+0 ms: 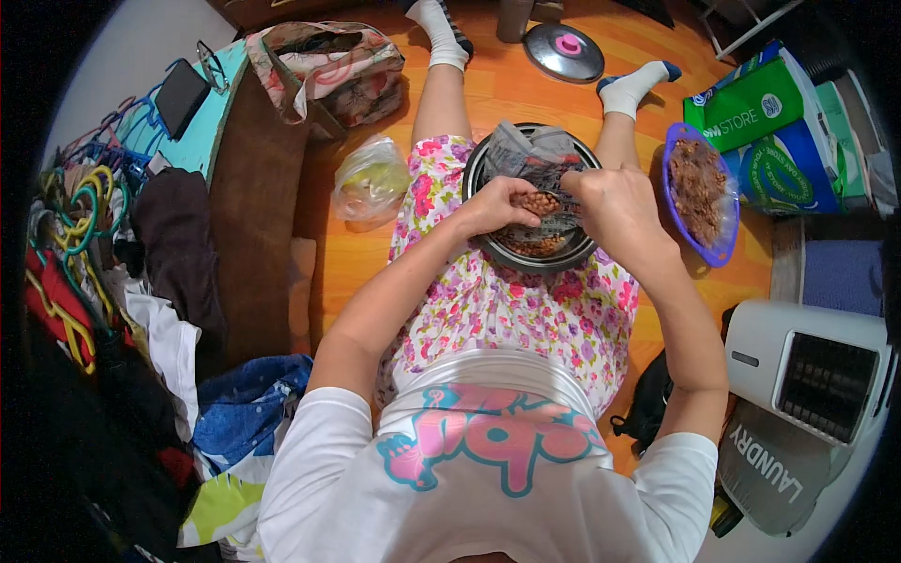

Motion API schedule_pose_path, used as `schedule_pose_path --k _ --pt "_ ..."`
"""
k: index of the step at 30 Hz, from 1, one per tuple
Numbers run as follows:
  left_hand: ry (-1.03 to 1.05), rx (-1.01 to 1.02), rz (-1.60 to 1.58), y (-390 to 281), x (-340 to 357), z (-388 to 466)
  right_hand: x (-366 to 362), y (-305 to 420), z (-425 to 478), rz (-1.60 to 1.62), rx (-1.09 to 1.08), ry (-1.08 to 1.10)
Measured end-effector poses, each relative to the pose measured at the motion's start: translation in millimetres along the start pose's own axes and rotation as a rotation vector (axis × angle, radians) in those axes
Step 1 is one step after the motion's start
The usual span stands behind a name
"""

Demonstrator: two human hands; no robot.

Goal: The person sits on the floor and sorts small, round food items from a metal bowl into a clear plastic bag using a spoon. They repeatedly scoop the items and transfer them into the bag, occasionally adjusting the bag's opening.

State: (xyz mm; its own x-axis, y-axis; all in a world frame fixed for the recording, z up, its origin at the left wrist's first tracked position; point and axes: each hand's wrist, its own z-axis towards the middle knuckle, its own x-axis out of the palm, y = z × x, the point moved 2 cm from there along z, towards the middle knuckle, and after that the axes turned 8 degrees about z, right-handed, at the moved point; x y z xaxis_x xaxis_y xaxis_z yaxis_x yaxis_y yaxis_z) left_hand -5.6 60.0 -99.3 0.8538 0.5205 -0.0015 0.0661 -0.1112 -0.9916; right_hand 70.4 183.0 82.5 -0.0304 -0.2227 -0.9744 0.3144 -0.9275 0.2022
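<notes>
On the floral skirt between my legs rests a dark round pot [538, 265], lined with printed newspaper [524, 155]. Small brown nuts or beans [531, 245] lie inside toward its near edge. My left hand [496, 207] reaches over the pot's left side, thumb and fingers curled around a fold of the paper. More of the nuts or beans [538, 203] show between those fingers. From the right, my right hand [612, 207] pinches the newspaper. Its fingertips are partly hidden behind the hand's back.
A purple basin [733, 232] with brown, clumped contents stands to the right, beside shopping bags [774, 134]. A pot lid [563, 53] lies beyond my feet. At left are a tied plastic bag [371, 179], a fabric bag [352, 77] and a wooden cabinet [257, 211]. An air cooler [774, 345] sits right.
</notes>
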Motion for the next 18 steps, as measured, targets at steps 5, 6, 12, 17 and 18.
schedule_pose_path --k 5,6,12,17,18 --pt "0.009 -0.002 0.029 0.8 -1.0 -1.3 -9.7 7.6 -5.4 0.149 0.026 -0.132" --pt "0.006 0.008 0.028 0.2 -1.1 -1.9 -9.8 7.7 -6.4 0.195 0.036 -0.166" --pt "-0.007 0.003 -0.009 -5.6 0.1 -4.0 -10.5 2.5 -13.7 0.373 0.031 -0.294" --pt "0.043 -0.031 -0.104 -8.1 -2.4 -4.7 -11.7 -4.3 -19.8 0.466 0.107 -0.359" --pt "0.050 -0.024 -0.141 -5.0 -2.2 -3.9 -12.5 -4.4 -20.9 0.494 0.128 -0.360"
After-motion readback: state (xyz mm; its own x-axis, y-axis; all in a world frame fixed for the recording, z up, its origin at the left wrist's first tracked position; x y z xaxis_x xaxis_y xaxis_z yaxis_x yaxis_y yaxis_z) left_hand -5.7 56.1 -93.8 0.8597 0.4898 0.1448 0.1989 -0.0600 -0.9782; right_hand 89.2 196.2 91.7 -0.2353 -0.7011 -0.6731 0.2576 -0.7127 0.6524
